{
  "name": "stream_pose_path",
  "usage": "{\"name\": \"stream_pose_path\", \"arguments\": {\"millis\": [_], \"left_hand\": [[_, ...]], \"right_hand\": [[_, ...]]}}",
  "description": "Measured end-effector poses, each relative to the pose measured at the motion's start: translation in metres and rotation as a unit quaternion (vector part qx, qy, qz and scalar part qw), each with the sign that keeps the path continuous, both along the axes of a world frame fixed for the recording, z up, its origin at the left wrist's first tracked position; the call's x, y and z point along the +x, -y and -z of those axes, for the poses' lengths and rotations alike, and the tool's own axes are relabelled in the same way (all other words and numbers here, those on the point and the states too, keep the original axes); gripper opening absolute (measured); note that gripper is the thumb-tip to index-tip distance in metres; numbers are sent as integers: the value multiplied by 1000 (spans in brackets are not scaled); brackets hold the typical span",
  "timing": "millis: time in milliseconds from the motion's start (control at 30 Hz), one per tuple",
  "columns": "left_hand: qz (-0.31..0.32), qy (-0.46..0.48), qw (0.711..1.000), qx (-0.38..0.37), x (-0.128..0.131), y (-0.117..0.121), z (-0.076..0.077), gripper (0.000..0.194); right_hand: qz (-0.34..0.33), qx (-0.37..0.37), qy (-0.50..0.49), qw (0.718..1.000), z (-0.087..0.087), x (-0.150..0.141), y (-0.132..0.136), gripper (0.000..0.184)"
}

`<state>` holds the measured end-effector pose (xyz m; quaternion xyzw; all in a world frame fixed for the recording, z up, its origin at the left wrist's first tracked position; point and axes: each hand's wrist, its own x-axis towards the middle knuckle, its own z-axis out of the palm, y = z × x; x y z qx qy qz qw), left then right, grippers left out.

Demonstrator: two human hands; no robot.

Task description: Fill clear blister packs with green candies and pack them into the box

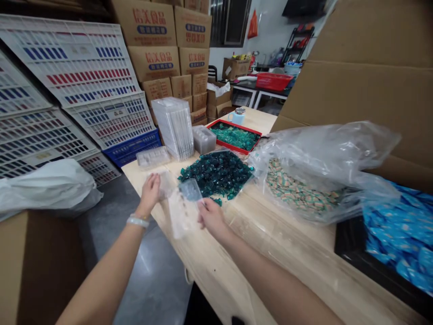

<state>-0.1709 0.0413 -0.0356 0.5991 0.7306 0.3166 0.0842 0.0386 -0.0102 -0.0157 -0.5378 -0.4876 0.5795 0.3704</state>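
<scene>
Right now we are pinching a small clear plastic tray (191, 190) by its corner with our right hand (211, 217), the fingers closing on its edge. With our left hand (151, 193), which is wearing a pale bangle (138, 221) at the wrist, we are gripping the edge of a blurred clear plastic piece (164, 184). Between our hands, a translucent sheet (182, 216) is showing too blurrily for us to tell its shape. Just beyond the small tray, a heap of dark teal wrapped pieces (218, 174) is lying on the wooden table (250, 257). Behind our left hand, a clear compartment tray (153, 157) is resting near a tall stack of clear trays (174, 128), with a shorter stack (204, 139) standing beside it. Farther back, a red-rimmed tray (235, 136) is holding green pieces, and a light blue mug (238, 116) is standing behind it. To our right, a clear bag (324, 149) is covering striped pieces (297, 187), while blue packets (399, 230) are filling a black tray (352, 241).
</scene>
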Motion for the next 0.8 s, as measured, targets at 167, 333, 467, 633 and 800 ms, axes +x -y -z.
{"name": "stream_pose_path", "arguments": {"millis": [167,333,467,633,800], "left_hand": [[50,-3,995,82,5,30,15,49],[31,-106,994,-8,13,26,30,43],[99,-62,991,64,51,-14,5,37],[181,-64,981,-22,124,-104,-20,29],[174,-78,979,-70,159,-143,-13,20]], "right_hand": [[-12,145,107,984,0,-61,-52,43],[-21,309,371,875,6,4,-87,31],[25,304,495,814,3,53,-141,32],[-78,324,536,776,7,55,-189,30],[-88,326,531,777,17,65,-192,24]]}}
